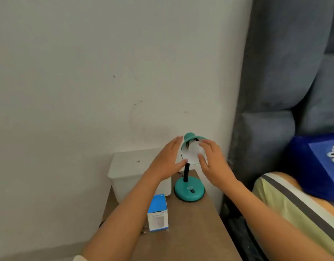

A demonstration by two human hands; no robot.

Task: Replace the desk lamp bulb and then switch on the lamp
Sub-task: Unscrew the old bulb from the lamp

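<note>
A small teal desk lamp stands on a brown side table (196,223), its round base (189,191) carrying a black switch. The teal shade (188,137) tilts toward me with a white bulb (194,150) inside. My right hand (211,161) has its fingers and thumb around the bulb. My left hand (168,157) is spread, fingers apart, with its thumb at the shade's left rim. A blue and white bulb box (158,213) stands upright on the table nearer to me.
A white lidded bin (128,172) sits against the wall left of the lamp. A grey padded headboard (275,91) rises on the right, with a blue cushion (316,164) and a striped yellow pillow (294,208) below it. A black cord trails behind the lamp.
</note>
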